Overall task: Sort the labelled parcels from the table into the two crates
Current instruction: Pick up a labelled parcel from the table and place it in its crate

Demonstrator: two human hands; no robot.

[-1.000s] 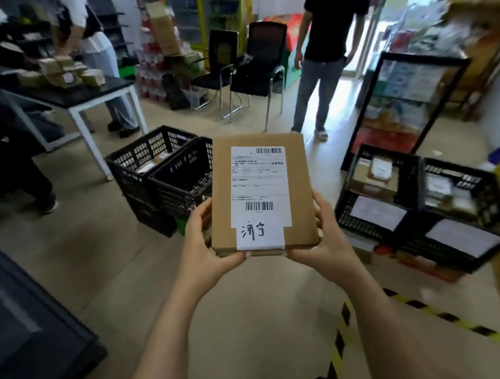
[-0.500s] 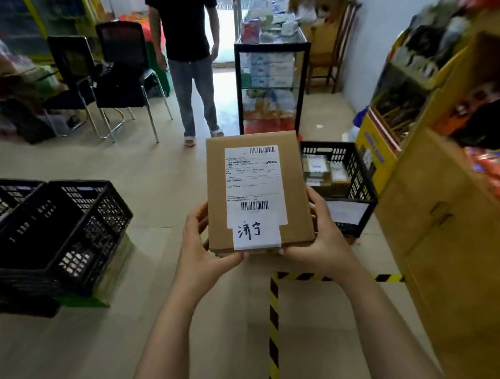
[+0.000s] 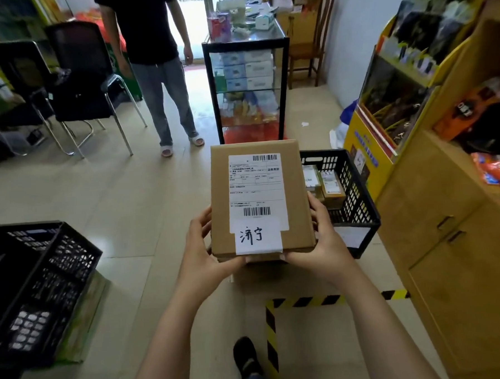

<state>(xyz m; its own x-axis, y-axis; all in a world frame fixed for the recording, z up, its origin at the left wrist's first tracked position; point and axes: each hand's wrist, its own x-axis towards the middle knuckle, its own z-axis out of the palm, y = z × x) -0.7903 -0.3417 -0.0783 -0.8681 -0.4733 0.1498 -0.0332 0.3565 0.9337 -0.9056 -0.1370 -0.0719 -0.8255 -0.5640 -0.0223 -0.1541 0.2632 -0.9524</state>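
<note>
Left hand (image 3: 201, 260) and right hand (image 3: 322, 243) grasp the parcel (image 3: 259, 197) by its near corners, label up, held in the air. The parcel partly covers the black crate (image 3: 356, 195) behind it, which holds small boxes (image 3: 331, 185). A second crate (image 3: 42, 284) stands well apart at left. A bystander (image 3: 155, 64) stands beyond, beside a glass cabinet (image 3: 247, 82).

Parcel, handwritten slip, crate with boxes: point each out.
parcel (image 3: 220, 191), head view, bare cardboard left of the label.
handwritten slip (image 3: 258, 236), head view, its middle.
crate with boxes (image 3: 356, 195), head view, right mesh wall.
</note>
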